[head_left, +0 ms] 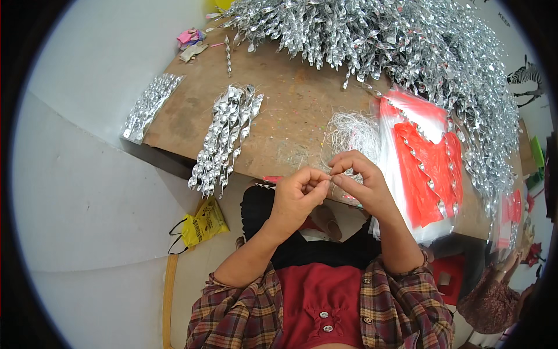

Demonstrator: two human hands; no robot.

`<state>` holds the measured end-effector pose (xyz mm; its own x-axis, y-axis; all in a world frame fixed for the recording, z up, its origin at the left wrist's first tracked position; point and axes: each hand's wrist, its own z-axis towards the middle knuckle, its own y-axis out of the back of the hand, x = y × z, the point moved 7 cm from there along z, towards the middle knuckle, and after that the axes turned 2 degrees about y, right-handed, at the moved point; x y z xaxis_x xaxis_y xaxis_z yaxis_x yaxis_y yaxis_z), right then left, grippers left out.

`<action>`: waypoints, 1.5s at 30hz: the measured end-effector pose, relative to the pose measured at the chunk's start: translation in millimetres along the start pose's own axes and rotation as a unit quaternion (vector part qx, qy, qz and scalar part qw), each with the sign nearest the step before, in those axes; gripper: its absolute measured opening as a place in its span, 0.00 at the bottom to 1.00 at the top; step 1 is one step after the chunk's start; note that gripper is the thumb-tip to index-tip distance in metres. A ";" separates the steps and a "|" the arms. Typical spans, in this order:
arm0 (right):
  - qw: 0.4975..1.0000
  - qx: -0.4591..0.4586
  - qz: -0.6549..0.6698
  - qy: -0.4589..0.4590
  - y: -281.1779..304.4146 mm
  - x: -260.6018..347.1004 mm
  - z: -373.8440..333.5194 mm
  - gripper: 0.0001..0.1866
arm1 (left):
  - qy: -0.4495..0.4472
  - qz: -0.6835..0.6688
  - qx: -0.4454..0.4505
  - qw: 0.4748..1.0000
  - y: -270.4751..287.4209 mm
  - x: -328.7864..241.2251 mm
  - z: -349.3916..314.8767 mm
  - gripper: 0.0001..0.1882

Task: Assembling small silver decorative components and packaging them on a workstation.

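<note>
My left hand [301,195] and my right hand [361,183] meet just over the table's front edge, fingertips pinched together. Whatever sits between the fingers is too fine to make out. Right behind my right hand lies a loose heap of thin white string [351,135]. To the right of it, red and clear plastic bags [418,174] are stacked, with silver twisted strips lying on top. A bundle of silver spiral strips [224,139] rests left of my hands, its lower ends hanging past the table edge.
A large pile of silver spirals [372,41] covers the back and right of the brown table [290,110]. A packed silver bundle [152,107] lies at the left corner. A yellow bag [204,224] stands on the floor. Another person's arm [494,296] shows at lower right.
</note>
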<state>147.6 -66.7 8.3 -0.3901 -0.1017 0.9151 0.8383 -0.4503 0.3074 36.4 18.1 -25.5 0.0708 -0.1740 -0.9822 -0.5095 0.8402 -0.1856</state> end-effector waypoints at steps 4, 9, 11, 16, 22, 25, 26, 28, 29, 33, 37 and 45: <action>0.999 -0.017 -0.041 0.032 2.0 9.7 0.1 0.05 | -0.035 0.086 -0.029 0.995 -0.8 -4.3 -0.5 0.04; 1.000 0.007 -0.002 0.005 2.7 5.1 2.5 0.05 | -0.088 0.171 -0.049 0.980 -1.7 -22.8 -2.8 0.03; 0.998 0.005 0.048 -0.027 2.3 -4.9 0.8 0.05 | -0.099 0.251 -0.060 0.961 -1.9 -31.8 -4.5 0.04; 0.996 0.008 0.070 -0.053 2.3 -9.9 -3.1 0.06 | -0.163 0.293 -0.082 0.938 -2.3 -39.2 -6.1 0.04; 0.998 -0.017 -0.051 0.032 -1.1 4.2 -1.5 0.06 | -0.174 0.322 -0.081 0.927 -4.6 -29.7 -2.8 0.04; 0.988 -0.045 -0.142 0.045 -0.8 5.9 -1.1 0.06 | -0.167 0.318 -0.086 0.929 -4.1 -22.1 -0.2 0.04; 0.979 -0.045 -0.186 0.066 -2.0 10.7 -0.8 0.05 | -0.179 0.310 -0.099 0.928 -2.7 -21.5 -0.4 0.03; 0.968 -0.044 -0.230 0.087 -4.0 15.6 -0.3 0.05 | -0.180 0.307 -0.098 0.930 -2.4 -18.8 0.5 0.03; 0.962 -0.044 -0.253 0.094 -5.1 17.3 -0.1 0.05 | -0.181 0.303 -0.096 0.931 -2.7 -18.2 0.9 0.03; 0.996 -0.037 -0.078 0.029 -0.2 -2.8 1.9 0.04 | -0.162 0.291 -0.082 0.939 -2.9 -19.9 0.7 0.03; 0.993 -0.054 0.053 -0.088 12.1 -15.1 -0.8 0.05 | 0.099 -0.004 0.030 0.995 -1.2 4.4 5.8 0.06; 0.993 0.024 0.072 -0.093 9.7 -17.5 -8.0 0.07 | 0.147 -0.062 0.087 0.983 -4.2 11.1 8.8 0.07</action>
<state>159.6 -76.4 -6.9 -0.1923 0.0052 0.9813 0.8989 -0.4002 0.1783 46.9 17.2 -35.9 -0.1417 -0.3997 -0.9056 -0.3563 0.8741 -0.3301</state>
